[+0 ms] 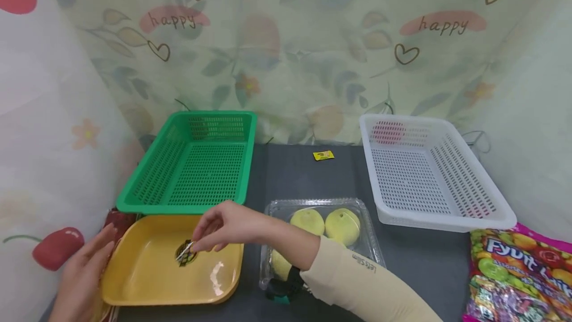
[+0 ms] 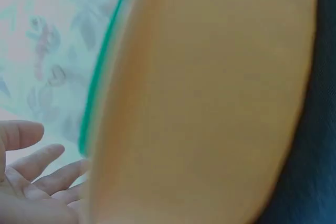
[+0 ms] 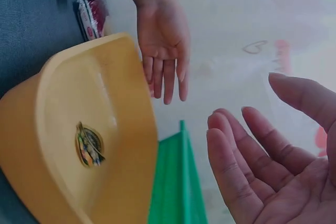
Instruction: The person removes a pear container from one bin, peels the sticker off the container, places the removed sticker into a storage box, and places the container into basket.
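Observation:
A yellow basin (image 1: 147, 282) stands at the front left. On its floor, in the right wrist view, lies a small dark, multicoloured thing with a thin pale stick (image 3: 89, 144). My right hand (image 1: 225, 227) is over the basin in the head view, its fingertips overlapping a whitish part of that small thing. From the right wrist, the right hand (image 3: 278, 166) has its thumb spread apart from loosely bent fingers, with nothing between them. Beside the basin's left wall, my left hand (image 1: 85, 277) has its fingers extended; the left wrist view shows those fingers (image 2: 60, 177) right at the rim.
Behind the basin is a green basket (image 1: 248, 163). A clear container (image 1: 373, 242) with several yellow-green fruits sits under my right forearm. At the right are a white basket (image 1: 447, 222) and a colourful candy bag (image 1: 518, 277). A yellow packet (image 1: 323, 155) lies at the back.

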`<state>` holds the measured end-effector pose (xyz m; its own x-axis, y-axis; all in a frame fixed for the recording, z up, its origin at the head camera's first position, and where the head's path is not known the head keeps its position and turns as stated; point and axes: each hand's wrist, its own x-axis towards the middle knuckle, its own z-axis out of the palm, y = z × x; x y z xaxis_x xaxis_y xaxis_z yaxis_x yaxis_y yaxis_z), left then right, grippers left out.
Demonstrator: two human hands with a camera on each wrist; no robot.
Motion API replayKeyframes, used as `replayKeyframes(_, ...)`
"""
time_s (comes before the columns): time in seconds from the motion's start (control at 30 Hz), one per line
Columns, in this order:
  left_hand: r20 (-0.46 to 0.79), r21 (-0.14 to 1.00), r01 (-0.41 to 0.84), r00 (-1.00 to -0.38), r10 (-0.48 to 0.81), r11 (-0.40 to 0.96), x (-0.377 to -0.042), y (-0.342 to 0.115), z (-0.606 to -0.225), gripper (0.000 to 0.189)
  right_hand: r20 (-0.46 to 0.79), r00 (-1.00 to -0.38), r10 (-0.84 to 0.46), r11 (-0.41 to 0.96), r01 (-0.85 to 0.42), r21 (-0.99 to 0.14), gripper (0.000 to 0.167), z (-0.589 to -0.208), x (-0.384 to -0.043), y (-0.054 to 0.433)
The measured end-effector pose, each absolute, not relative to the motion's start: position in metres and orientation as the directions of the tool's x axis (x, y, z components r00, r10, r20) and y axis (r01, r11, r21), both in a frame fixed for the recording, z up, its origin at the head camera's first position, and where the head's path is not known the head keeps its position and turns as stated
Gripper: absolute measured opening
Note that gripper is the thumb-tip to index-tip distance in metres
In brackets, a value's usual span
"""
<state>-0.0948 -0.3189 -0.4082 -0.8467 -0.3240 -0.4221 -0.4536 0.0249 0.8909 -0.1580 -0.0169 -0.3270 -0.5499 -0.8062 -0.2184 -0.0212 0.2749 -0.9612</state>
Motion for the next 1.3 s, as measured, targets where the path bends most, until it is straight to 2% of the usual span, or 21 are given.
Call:
replayKeyframes(0.2, -0.311, 0.910, -0.365, -0.915, -0.258, 0.197, -0.091, -0.287, -0.386, 0.065, -0.148, -0.592, -0.792, 0.220, -0.051, -0.974, 0.027, -0.320, -0.158, 0.025)
replayKeyframes(0.33, -0.118, 0.967, -0.162, -0.969, -0.217, 0.197, -0.090, -0.253, -0.378, 0.060, -0.129, -0.650, -0.749, 0.241, -0.086, -0.967, 0.033, -0.317, -0.161, 0.057)
replayKeyframes(0.47, 0.031, 0.990, 0.010, -0.989, -0.147, 0.140, -0.090, -0.213, -0.371, 0.052, -0.098, -0.709, -0.698, 0.263, -0.127, -0.956, 0.035, -0.316, -0.161, 0.088)
replayKeyframes(0.67, 0.049, 0.996, 0.047, -0.999, -0.021, 0.080, -0.085, -0.163, -0.363, 0.052, -0.041, -0.774, -0.632, 0.230, -0.137, -0.963, 0.042, -0.317, -0.156, 0.130)
replayKeyframes(0.93, 0.057, 0.998, 0.057, -0.992, 0.116, -0.004, -0.081, -0.110, -0.373, 0.058, 0.010, -0.846, -0.533, 0.225, -0.153, -0.962, 0.048, -0.327, -0.142, 0.180)
replayKeyframes(1.3, 0.008, 0.996, -0.007, -0.985, 0.175, -0.083, -0.083, -0.072, -0.396, 0.067, 0.025, -0.914, -0.405, 0.262, -0.143, -0.954, 0.043, -0.346, -0.125, 0.227)
